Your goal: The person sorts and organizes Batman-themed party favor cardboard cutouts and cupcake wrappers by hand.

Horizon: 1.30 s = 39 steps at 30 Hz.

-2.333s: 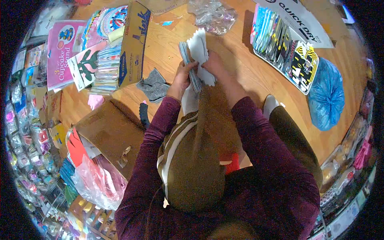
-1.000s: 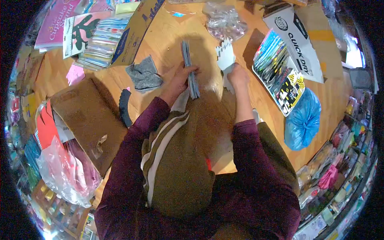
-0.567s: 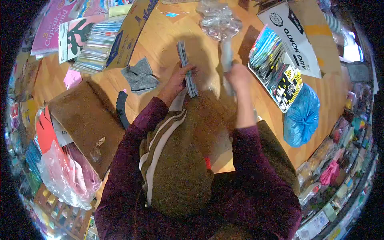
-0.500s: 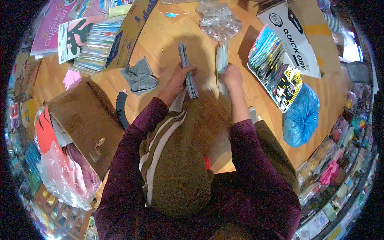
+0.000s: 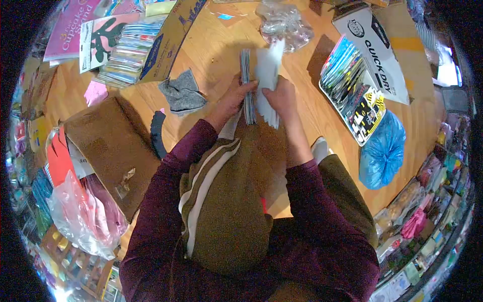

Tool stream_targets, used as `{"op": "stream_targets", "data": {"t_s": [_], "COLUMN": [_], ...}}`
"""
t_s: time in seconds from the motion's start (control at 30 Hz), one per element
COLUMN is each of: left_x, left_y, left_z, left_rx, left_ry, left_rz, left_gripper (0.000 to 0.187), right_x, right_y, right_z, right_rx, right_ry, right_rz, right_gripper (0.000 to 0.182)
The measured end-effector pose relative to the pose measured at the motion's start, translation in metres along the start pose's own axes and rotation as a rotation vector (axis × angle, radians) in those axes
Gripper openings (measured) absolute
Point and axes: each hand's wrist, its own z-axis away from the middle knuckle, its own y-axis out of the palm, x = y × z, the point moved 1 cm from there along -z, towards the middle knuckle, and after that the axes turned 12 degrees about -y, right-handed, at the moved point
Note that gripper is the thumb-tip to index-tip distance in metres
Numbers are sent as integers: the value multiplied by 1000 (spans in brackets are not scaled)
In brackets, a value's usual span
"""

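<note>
My left hand [image 5: 233, 102] is closed around a thin stack of flat grey-white packets [image 5: 246, 105], held upright and seen edge-on. Close to its right, my right hand [image 5: 283, 99] grips another stack of pale flat packets [image 5: 268, 65], thumb across the face that is turned toward me. The pale stack looks slightly fanned, and blur hides any print on it. A narrow gap shows between the two stacks. Both are above the wooden floor, in front of my bent knee.
On the left are a grey cloth piece [image 5: 182, 93], a black curved strip [image 5: 158, 135] and a brown cardboard box [image 5: 108, 151]. A box of packets [image 5: 128, 53] stands at upper left. To the right lie more packets [image 5: 349, 85] and a blue plastic bag [image 5: 383, 153]. Clear plastic [image 5: 286, 27] lies ahead.
My right hand has brought its stack left, closer to the other one, and turned it so its pale face shows. My left hand keeps its stack, now more upright.
</note>
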Motion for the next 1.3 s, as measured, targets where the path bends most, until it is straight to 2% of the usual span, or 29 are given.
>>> {"op": "stream_targets", "data": {"t_s": [0.07, 0.1, 0.13, 0.2, 0.23, 0.27, 0.33, 0.43, 0.47, 0.53, 0.57, 0.63, 0.67, 0.73, 0.77, 0.87, 0.93, 1.0, 1.07, 1.1, 1.13, 1.17, 1.3], "left_x": [-2, -1, -1, -10, -17, -22, -28, -40, -46, -56, -56, -51, -51, -50, -48, -44, -47, -41, -44, -56, -63, -61, -57], "left_y": [3, 4, 5, 3, 0, -4, -11, -4, -2, 3, -1, -10, -12, -14, -16, -19, -14, -22, -23, -15, -10, -14, -23], "left_z": [0, 2, 6, 19, 25, 28, 35, 44, 49, 56, 54, 51, 55, 62, 63, 64, 70, 63, 65, 71, 75, 68, 60], "left_rx": [29, 77, 124, 121, 118, 116, 94, 101, 98, 274, 271, 332, 328, 300, 298, 200, 155, 127, 97, 154, 212, 118, 164], "left_ry": [42, 120, 197, 116, 39, 39, -65, 53, 58, 80, 85, -1, 0, -73, -73, -29, 16, -10, -34, -31, -28, -25, -36], "left_rz": [27, 88, 148, 153, 159, 159, 221, 374, 374, 489, 489, 553, 553, 565, 565, 418, 361, 432, 505, 572, 637, 619, 600], "left_gripper": [54, 54, 53, 50, 47, 47, 42, 42, 42, 42, 42, 42, 42, 42, 42, 42, 44, 44, 45, 46, 47, 46, 45], "right_x": [24, 49, 55, 62, 63, 63, 63, 75, 76, 76, 78, 79, 78, 73, 72, 64, 67, 65, 53, 54, 55, 54, 48], "right_y": [5, -5, -4, 1, 3, 3, 2, -7, -10, -15, -18, -23, -21, -19, -16, 3, 12, 19, 29, 28, 27, 26, 26], "right_z": [-1, -2, -2, -1, 0, 3, 10, 12, 11, 10, 8, 6, 4, -6, -8, -23, -22, -23, -23, -22, -19, -17, -17], "right_rx": [35, 156, 157, 340, 346, 347, 267, 186, 186, 140, 141, 80, 83, -106, -217, -260, -222, -180, -145, -142, -148, -154, -205], "right_ry": [52, 47, 49, 28, -5, -6, -220, -294, -299, -399, -405, -254, -255, -151, -151, -272, -278, -287, -173, -176, -75, 30, 8], "right_rz": [89, 142, 141, 141, 147, 146, 91, 94, 92, -17, -19, -244, -247, -203, -250, -104, -115, -131, -310, -314, -385, -456, -432], "right_gripper": [33, 34, 34, 34, 42, 42, 55, 64, 64, 56, 56, 46, 46, 46, 55, 64, 65, 65, 63, 63, 60, 58, 53]}}
